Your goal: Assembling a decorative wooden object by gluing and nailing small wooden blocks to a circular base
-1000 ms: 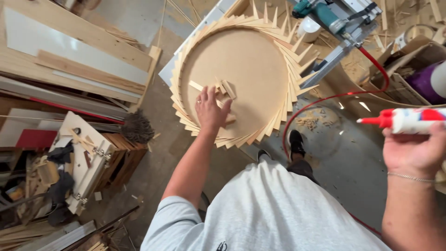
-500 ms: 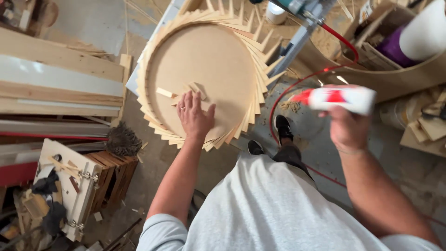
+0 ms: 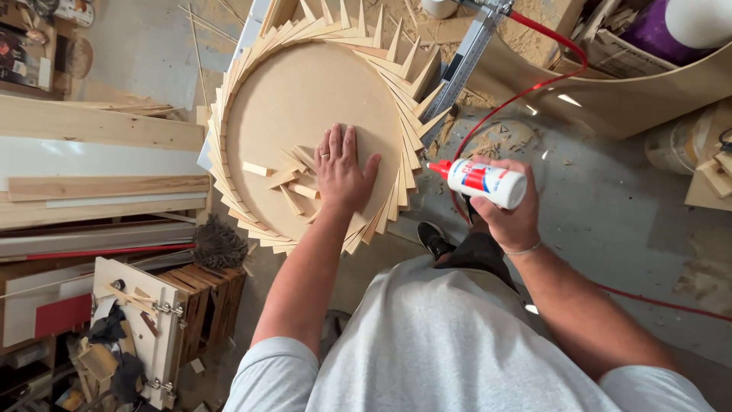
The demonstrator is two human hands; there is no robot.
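Observation:
A round wooden disc [image 3: 305,99] lies below me, ringed by many thin wooden slats [image 3: 408,80] fanned out like rays. My left hand [image 3: 343,172] rests flat on the disc, fingers spread, beside a small heap of loose short wood pieces [image 3: 286,179]. My right hand [image 3: 507,217] grips a white glue bottle [image 3: 484,181] with a red tip, held level to the right of the disc, tip pointing toward its rim.
Long boards [image 3: 99,126] lie stacked at the left. A wooden crate and a brush [image 3: 217,243] sit at lower left. A red hose [image 3: 534,88] runs across the sawdust-covered floor. A curved plywood form [image 3: 610,99] stands at upper right.
My right hand has brought the glue bottle down and left, close to the disc's edge. My left hand stays pressed on the disc. The view has shifted nearer the disc.

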